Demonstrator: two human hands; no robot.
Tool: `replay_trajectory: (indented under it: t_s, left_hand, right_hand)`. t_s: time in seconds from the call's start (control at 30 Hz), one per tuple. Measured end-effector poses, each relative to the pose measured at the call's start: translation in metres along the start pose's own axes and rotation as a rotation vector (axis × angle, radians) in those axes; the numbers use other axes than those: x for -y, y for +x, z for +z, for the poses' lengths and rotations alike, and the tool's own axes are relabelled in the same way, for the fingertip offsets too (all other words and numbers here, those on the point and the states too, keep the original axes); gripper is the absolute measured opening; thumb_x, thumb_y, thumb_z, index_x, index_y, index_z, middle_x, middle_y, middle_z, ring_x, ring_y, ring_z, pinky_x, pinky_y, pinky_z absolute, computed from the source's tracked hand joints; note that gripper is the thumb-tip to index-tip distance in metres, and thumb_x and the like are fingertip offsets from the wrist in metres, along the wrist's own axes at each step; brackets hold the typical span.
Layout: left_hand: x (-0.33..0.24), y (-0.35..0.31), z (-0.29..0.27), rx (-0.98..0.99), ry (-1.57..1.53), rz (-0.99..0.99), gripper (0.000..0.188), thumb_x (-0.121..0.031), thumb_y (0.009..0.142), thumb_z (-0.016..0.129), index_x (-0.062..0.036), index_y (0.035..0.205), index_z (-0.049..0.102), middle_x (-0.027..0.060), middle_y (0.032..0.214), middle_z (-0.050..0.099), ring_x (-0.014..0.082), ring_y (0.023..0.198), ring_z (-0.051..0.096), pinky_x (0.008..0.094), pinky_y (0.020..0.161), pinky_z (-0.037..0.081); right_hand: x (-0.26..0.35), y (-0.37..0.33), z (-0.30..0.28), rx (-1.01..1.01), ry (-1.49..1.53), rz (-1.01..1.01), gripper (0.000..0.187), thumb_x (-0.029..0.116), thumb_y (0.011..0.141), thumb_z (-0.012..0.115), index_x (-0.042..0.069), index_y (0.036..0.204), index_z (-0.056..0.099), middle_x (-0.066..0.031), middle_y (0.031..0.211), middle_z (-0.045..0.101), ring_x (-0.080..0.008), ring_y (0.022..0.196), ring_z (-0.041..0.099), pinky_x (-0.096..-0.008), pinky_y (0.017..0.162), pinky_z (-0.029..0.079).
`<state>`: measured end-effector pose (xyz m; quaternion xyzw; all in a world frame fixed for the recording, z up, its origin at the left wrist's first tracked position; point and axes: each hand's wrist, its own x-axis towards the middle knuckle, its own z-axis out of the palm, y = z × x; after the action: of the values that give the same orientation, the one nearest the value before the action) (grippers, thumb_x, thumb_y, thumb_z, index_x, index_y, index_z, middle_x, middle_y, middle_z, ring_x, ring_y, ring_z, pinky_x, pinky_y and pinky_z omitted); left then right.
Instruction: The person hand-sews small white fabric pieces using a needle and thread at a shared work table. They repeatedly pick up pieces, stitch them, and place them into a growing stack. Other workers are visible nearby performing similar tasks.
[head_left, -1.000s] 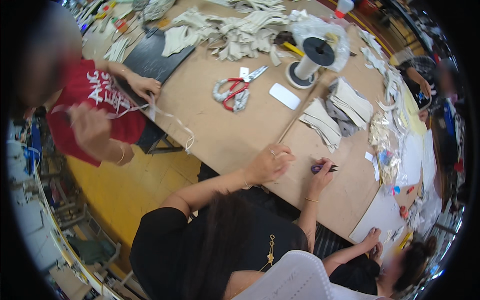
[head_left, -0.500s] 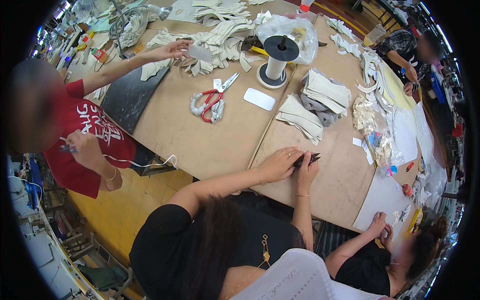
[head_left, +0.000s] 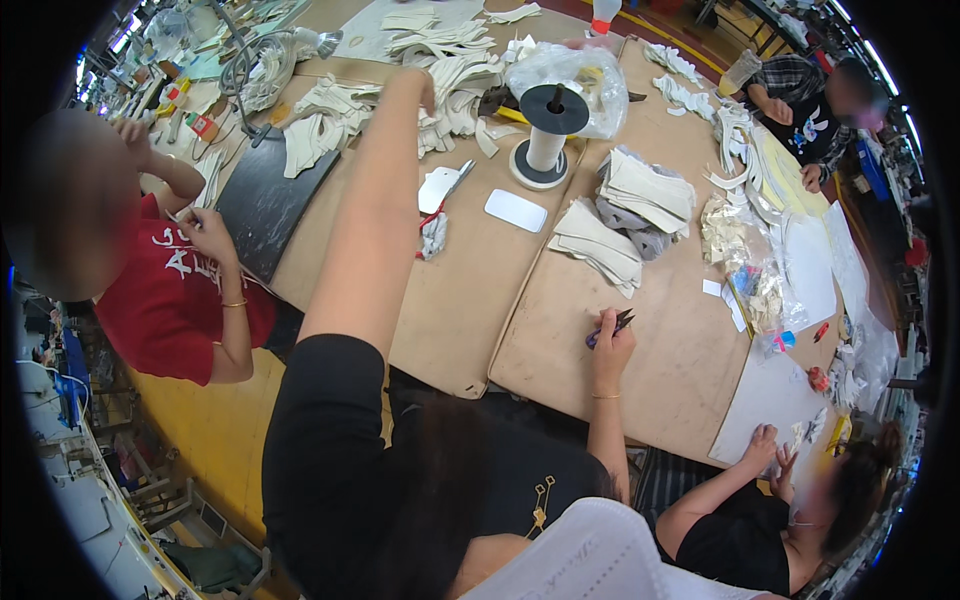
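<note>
My left arm stretches far across the table, and my left hand (head_left: 413, 90) is at a heap of white cut strips (head_left: 462, 75). Its fingers are mostly hidden behind the back of the hand. Lower down, near the table's front edge, my right hand (head_left: 612, 350) is closed around small dark thread snips (head_left: 612, 327), their pointed blades aimed up and right. Large red-handled scissors (head_left: 455, 185) lie right of my left forearm, which partly covers them. A white rounded piece (head_left: 436, 190) lies against them, and a white rounded plate (head_left: 515, 210) is farther right.
A spool of white thread (head_left: 545, 150) stands mid-table, with a clear plastic bag (head_left: 590, 85) behind it. Stacked white pieces (head_left: 640, 195) lie to its right. A black slab (head_left: 275, 205) is at the left. Co-workers sit left, far right and near right. A lamp (head_left: 328, 43) stands far left.
My left hand has left my right hand and reached forward to the heap. My right hand keeps the snips. The co-worker in red has drawn an arm back from the heap.
</note>
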<state>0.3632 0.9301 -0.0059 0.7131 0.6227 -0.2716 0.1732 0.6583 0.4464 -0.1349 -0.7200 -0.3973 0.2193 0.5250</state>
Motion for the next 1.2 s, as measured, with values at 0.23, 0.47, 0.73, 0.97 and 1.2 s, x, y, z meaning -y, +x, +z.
replay_trajectory:
  t_s: [0.23,0.47,0.73,0.97,1.2]
  left_hand:
    - [-0.060,-0.122,0.020,-0.211,-0.090,0.410,0.049,-0.042,0.083,0.069,-0.0097,0.120,0.067,0.0141,0.104,0.072,0.0291,0.083,0.072,0.0410,0.075,0.057]
    - [-0.186,-0.260,0.223,-0.228,-0.403,1.313,0.062,-0.032,0.089,0.066,-0.0097,0.143,0.045,0.0190,0.122,0.061,0.0353,0.116,0.058,0.0436,0.101,0.046]
    - [-0.247,-0.235,0.323,-0.695,-0.588,1.153,0.051,-0.012,0.083,0.065,-0.0009,0.131,0.053,0.0148,0.126,0.060,0.0313,0.127,0.051,0.0436,0.107,0.039]
    - [-0.245,-0.235,0.319,-0.655,-0.609,1.153,0.045,-0.011,0.082,0.065,-0.0006,0.125,0.057,0.0162,0.128,0.059,0.0306,0.129,0.050,0.0438,0.108,0.038]
    - [-0.246,-0.237,0.322,-0.710,-0.640,1.145,0.040,-0.011,0.082,0.064,-0.0002,0.120,0.058,0.0156,0.124,0.060,0.0311,0.125,0.052,0.0439,0.106,0.039]
  right_hand:
    - [0.000,0.001,0.000,0.023,0.052,0.059,0.036,0.029,0.103,0.055,-0.002,0.088,0.066,-0.0033,0.071,0.062,-0.0079,0.060,0.051,-0.0255,0.056,0.043]
    - [0.004,0.000,0.002,-0.002,0.194,0.078,0.028,0.025,0.103,0.054,-0.001,0.098,0.063,-0.0022,0.072,0.060,-0.0089,0.060,0.053,-0.0258,0.056,0.045]
    - [-0.006,0.003,0.001,-0.056,0.090,-0.012,0.025,0.023,0.102,0.055,-0.001,0.099,0.063,-0.0025,0.076,0.061,-0.0087,0.064,0.053,-0.0256,0.059,0.045]
    - [-0.005,0.003,-0.001,-0.015,0.103,-0.011,0.026,0.022,0.103,0.055,-0.001,0.099,0.063,-0.0012,0.073,0.059,-0.0081,0.065,0.052,-0.0253,0.059,0.044]
    - [-0.004,0.003,0.000,-0.027,0.109,-0.042,0.025,0.022,0.103,0.055,-0.001,0.099,0.063,0.0009,0.074,0.057,-0.0055,0.065,0.049,-0.0226,0.058,0.042]
